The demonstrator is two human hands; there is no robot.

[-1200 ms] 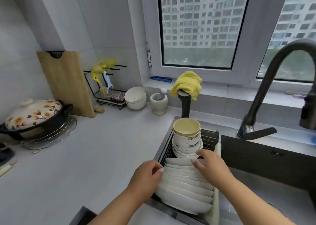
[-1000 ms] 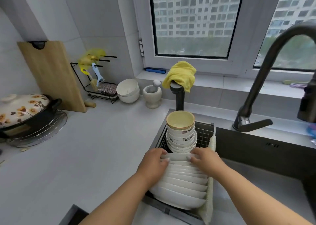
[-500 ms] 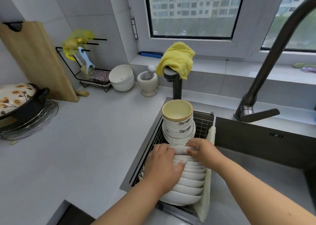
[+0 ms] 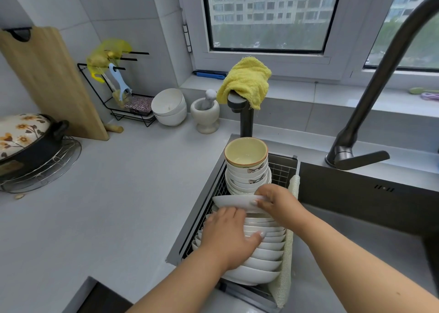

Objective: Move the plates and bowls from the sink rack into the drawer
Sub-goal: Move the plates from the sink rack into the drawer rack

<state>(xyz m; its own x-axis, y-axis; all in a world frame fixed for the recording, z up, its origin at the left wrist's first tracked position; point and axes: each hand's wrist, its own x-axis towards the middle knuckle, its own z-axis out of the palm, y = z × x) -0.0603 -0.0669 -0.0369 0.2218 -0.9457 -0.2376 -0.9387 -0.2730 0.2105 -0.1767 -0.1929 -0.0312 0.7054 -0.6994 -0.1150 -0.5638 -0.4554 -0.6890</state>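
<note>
Now the white plates [image 4: 261, 253] are seen standing on edge in the sink rack [image 4: 282, 170], at about five o'clock in the view. One plate [image 4: 234, 201] at the far end of the row is pinched at its rim by the right hand [image 4: 278, 202]. The left hand [image 4: 228, 234] is laid over the row with fingers fairly straight, thumb resting on the rims. A stack of bowls [image 4: 247, 167] is set in the rack just beyond, toward twelve o'clock. The grey tabletop [image 4: 114, 205] is spread toward nine o'clock.
</note>
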